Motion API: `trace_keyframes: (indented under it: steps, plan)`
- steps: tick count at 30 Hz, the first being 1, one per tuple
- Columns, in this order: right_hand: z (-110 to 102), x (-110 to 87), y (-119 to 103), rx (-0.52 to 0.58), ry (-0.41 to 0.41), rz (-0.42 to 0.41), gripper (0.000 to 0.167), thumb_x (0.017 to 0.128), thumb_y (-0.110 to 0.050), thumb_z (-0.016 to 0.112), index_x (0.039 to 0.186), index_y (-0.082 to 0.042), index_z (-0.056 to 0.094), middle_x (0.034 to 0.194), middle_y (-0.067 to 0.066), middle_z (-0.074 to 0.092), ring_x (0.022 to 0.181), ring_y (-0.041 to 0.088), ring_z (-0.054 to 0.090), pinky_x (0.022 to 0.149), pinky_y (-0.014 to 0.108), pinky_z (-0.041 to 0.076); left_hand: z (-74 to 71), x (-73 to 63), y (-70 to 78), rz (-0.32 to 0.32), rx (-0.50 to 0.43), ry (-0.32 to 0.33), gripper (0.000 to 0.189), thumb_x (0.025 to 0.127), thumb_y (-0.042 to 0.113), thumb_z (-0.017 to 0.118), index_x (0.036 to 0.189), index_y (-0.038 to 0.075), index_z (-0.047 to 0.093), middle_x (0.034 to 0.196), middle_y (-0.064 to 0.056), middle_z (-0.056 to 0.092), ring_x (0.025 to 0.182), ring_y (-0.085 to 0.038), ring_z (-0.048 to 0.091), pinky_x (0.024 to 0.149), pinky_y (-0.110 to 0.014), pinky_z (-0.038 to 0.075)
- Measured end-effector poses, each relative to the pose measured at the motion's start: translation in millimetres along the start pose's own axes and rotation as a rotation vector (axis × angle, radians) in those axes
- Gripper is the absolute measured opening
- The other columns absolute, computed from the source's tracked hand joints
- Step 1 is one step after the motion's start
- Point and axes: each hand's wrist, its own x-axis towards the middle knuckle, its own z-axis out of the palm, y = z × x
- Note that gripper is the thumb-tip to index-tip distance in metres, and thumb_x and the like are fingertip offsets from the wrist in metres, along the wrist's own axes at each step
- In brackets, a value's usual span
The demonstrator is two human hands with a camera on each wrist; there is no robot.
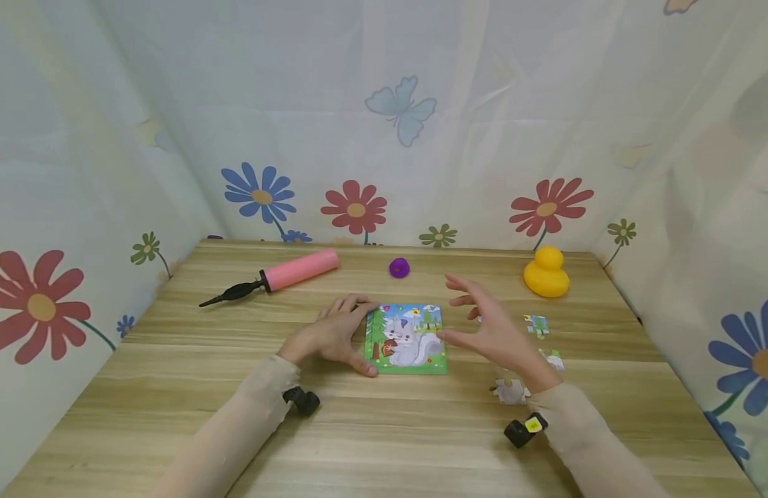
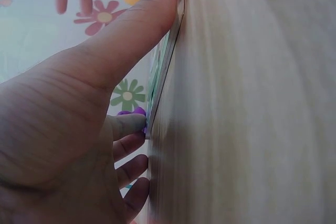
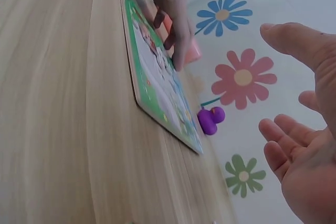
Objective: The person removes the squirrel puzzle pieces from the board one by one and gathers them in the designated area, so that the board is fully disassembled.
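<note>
Nearest the viewer, both sleeves carry small black wrist cameras [image 1: 302,401]. Beyond the right one, loose jigsaw pieces [image 1: 510,393] lie on the desk [image 1: 371,439], strung out away from the viewer on the right side; the right forearm and hand partly cover this area.

The picture board [image 1: 410,346], showing a grey squirrel with an acorn, lies face up at mid-desk between the hands. The left hand [image 1: 334,337] holds it along the left side, thumb at the near corner and forefinger at the far corner. The right hand [image 1: 492,332] is held above the desk at the board's right, holding nothing, thumb and fingers spread wide apart.

Farther back: a pink hand pump [image 1: 299,270] at left, black nozzle pointing left; a yellow duck [image 1: 547,274] at right; a small purple duck [image 1: 399,268] between them. A flower-printed curtain [image 1: 296,131] stands behind the desk.
</note>
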Motion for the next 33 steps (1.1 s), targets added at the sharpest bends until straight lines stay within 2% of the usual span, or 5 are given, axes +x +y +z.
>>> trace_keyframes:
  steps: [4,11,15,26,33]
  plan:
    - [12.1,12.7,-2.6,0.059,-0.002,-0.02,0.095,0.094,-0.023,0.093,0.172,-0.023,0.04,0.166,0.012,0.052,0.138,0.038,0.061,0.108,0.065,0.051,-1.3,-2.1,1.7,-0.002,-0.002,-0.002,0.139,0.07,0.065,0.101,0.176,0.013,0.029,0.179,-0.016,0.025,0.165,-0.045,0.021,0.129,-0.079,0.017]
    - [29.8,32.3,-10.1,0.117,-0.001,-0.01,0.092,0.093,-0.021,0.094,0.171,-0.022,0.043,0.164,0.011,0.054,0.136,0.038,0.063,0.108,0.066,0.051,-0.8,-2.5,1.2,-0.004,-0.008,0.004,0.139,0.07,0.065,0.102,0.176,0.013,0.028,0.179,-0.017,0.025,0.163,-0.045,0.023,0.128,-0.079,0.019]
    - [38.9,40.6,-11.8,0.138,-0.006,-0.023,0.089,0.094,-0.019,0.093,0.169,-0.014,0.045,0.162,0.014,0.056,0.134,0.039,0.064,0.107,0.067,0.052,-1.0,-2.6,0.5,-0.003,-0.004,0.005,0.139,0.07,0.066,0.101,0.176,0.014,0.029,0.178,-0.016,0.026,0.162,-0.044,0.024,0.128,-0.078,0.02]
    - [66.7,54.4,2.1,0.199,-0.045,0.016,0.07,0.099,-0.015,0.087,0.162,-0.011,0.055,0.156,0.024,0.058,0.13,0.046,0.064,0.107,0.063,0.053,0.5,-0.7,-0.5,0.001,0.005,0.001,0.14,0.07,0.07,0.1,0.176,0.014,0.029,0.177,-0.014,0.027,0.162,-0.042,0.025,0.128,-0.076,0.022]
    - [81.1,58.8,12.2,0.157,-0.055,0.012,0.062,0.099,-0.01,0.086,0.155,-0.002,0.06,0.142,0.024,0.067,0.116,0.038,0.069,0.099,0.05,0.061,2.4,1.0,-1.9,0.0,0.016,-0.002,0.14,0.07,0.07,0.099,0.177,0.014,0.028,0.179,-0.014,0.025,0.163,-0.043,0.024,0.129,-0.077,0.02]
